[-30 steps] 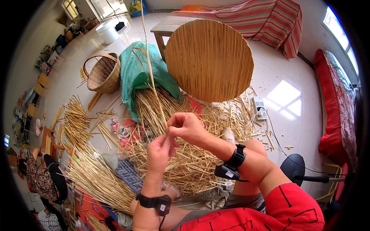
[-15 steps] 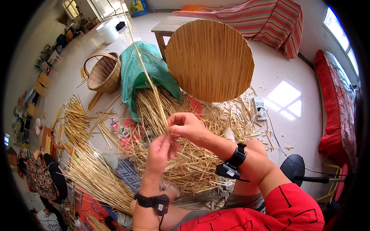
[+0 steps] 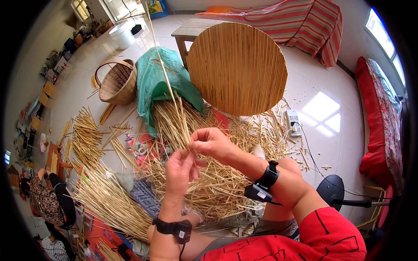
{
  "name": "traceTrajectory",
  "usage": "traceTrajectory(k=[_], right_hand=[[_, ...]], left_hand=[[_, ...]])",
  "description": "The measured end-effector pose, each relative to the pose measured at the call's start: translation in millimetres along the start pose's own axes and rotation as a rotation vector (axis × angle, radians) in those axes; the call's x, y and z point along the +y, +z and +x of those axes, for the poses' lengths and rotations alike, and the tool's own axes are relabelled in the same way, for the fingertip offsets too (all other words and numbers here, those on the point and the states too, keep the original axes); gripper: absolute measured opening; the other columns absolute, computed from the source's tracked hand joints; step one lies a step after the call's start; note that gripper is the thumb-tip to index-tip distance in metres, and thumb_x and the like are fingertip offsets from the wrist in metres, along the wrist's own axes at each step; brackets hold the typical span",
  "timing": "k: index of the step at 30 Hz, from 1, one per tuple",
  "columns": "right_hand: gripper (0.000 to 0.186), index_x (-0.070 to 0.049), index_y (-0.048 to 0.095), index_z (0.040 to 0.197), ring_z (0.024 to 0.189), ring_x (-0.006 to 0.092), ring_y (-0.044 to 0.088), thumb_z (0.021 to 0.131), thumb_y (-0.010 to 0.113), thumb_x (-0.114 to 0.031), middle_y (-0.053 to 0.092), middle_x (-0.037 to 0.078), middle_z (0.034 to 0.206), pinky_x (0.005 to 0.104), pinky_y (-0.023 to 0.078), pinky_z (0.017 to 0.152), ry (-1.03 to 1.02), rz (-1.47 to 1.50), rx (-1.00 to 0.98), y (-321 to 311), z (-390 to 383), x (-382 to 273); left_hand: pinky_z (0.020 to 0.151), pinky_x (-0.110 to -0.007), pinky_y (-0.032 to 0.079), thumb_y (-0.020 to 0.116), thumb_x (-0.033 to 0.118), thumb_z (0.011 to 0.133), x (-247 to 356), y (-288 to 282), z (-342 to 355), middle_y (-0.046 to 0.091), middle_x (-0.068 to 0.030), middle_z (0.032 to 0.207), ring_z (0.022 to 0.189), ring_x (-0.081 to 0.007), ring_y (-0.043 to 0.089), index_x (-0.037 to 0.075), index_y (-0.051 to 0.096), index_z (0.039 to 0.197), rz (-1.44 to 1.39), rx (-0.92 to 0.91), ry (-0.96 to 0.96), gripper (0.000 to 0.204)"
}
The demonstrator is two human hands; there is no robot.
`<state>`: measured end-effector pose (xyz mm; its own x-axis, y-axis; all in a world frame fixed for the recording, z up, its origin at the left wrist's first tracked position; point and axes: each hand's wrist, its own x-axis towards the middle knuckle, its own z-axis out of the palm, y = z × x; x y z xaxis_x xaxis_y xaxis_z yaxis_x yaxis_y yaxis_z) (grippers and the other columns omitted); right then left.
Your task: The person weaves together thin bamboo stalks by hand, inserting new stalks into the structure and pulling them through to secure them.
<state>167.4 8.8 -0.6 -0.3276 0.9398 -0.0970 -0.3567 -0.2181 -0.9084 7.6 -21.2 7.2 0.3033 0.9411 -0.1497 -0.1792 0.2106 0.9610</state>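
Observation:
A long pale straw stalk (image 3: 166, 77) slants up and away from my fingers, with loose strips of its sheath splitting off near the lower end. My left hand (image 3: 179, 168) pinches the stalk's lower end between thumb and fingers. Just above and to the right, my right hand (image 3: 210, 142) is closed with thumb and fingertips on the same stalk. Under both hands lies a heap of loose straw (image 3: 217, 182). A bundle of stalks (image 3: 176, 124) sticks out of a green plastic sack (image 3: 163, 69) beyond them.
Long stalks (image 3: 111, 202) lie at the left, short cut pieces (image 3: 86, 137) farther off. A wicker basket (image 3: 117, 82) stands left of the sack. A round slatted panel (image 3: 237, 69) leans on a wooden bench (image 3: 191, 28). A power strip (image 3: 293, 122) with a cord sits at the right.
The stalk's upper part has swung slightly, and its sheath strips stand farther apart near my hands. My left hand has shifted slightly left; my right hand has hardly moved.

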Motion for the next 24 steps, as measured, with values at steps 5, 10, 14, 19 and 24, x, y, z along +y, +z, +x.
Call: traceTrajectory(k=[5, 10, 14, 19, 24], right_hand=[[0.011, -0.005, 0.058, 0.079, 0.061, 0.0037, 0.050, 0.084, 0.063, -0.012, 0.057, -0.002, 0.071, 0.0188, 0.040, 0.052, -0.008, 0.001, -0.013, 3.0, -0.1, 1.8], [0.016, 0.001, 0.063, 0.084, 0.064, 0.0144, 0.059, 0.079, 0.062, -0.014, 0.064, 0.007, 0.075, 0.0277, 0.046, 0.055, 0.152, -0.057, 0.179, -8.5, 6.7, 16.0], [0.021, -0.003, 0.067, 0.088, 0.075, 0.0265, 0.066, 0.074, 0.065, -0.018, 0.068, 0.014, 0.084, 0.0376, 0.051, 0.064, 0.261, -1.238, -0.130, -11.8, 0.1, 1.8], [0.019, -0.004, 0.069, 0.090, 0.082, 0.0309, 0.065, 0.077, 0.061, -0.016, 0.067, 0.016, 0.085, 0.0406, 0.052, 0.069, 0.253, -1.369, -0.180, -13.2, -4.2, -0.5], [0.020, -0.001, 0.063, 0.097, 0.071, 0.0110, 0.062, 0.094, 0.053, -0.017, 0.068, 0.007, 0.082, 0.0253, 0.048, 0.059, -0.167, -0.242, 0.222, -1.4, 7.7, -15.5]], left_hand=[[0.042, -0.015, 0.038, 0.051, 0.016, 0.096, -0.4, -0.6, -0.3, 0.068, -0.0137, 0.075, 0.044, -0.0049, 0.049, 0.002, 0.058, 0.096, 0.034, -0.034, -0.005, 0.016], [0.044, -0.015, 0.040, 0.047, 0.016, 0.098, 2.3, -0.2, -0.9, 0.068, -0.0170, 0.080, 0.046, -0.0061, 0.051, 0.001, 0.057, 0.097, 0.015, -0.050, 0.033, 0.018], [0.045, -0.015, 0.041, 0.047, 0.015, 0.097, 3.5, -4.5, -1.5, 0.067, -0.0178, 0.081, 0.047, -0.0065, 0.051, 0.001, 0.057, 0.097, -0.043, -0.015, 0.063, 0.017], [0.045, -0.015, 0.040, 0.048, 0.015, 0.097, 2.2, -6.0, 0.3, 0.068, -0.0150, 0.081, 0.048, -0.0062, 0.052, 0.002, 0.057, 0.096, 0.009, -0.020, 0.002, 0.016], [0.047, -0.018, 0.040, 0.051, 0.016, 0.096, -5.7, 0.5, -2.6, 0.068, -0.0106, 0.080, 0.051, -0.0063, 0.053, 0.003, 0.057, 0.095, 0.186, -0.094, -0.183, 0.014]])
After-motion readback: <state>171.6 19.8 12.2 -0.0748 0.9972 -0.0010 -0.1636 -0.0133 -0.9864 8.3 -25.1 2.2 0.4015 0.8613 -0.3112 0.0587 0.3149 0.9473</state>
